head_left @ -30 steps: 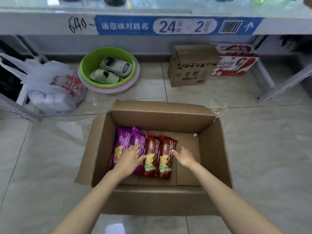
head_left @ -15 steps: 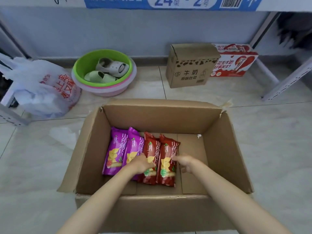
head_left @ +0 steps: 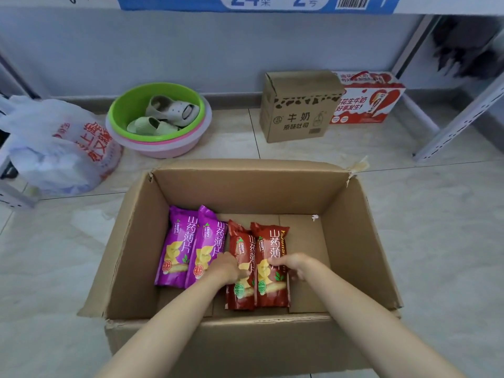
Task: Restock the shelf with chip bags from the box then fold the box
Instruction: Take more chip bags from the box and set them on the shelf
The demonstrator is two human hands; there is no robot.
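Both forearms reach down into an open cardboard box (head_left: 351, 241) on the tiled floor. Four chip bags lie flat on its bottom: two purple bags (head_left: 188, 246) at left, two red bags (head_left: 261, 268) beside them. The left hand (head_left: 227, 270), fingers curled, rests on the left red bag. The right hand (head_left: 296, 264) pinches the right red bag's edge.
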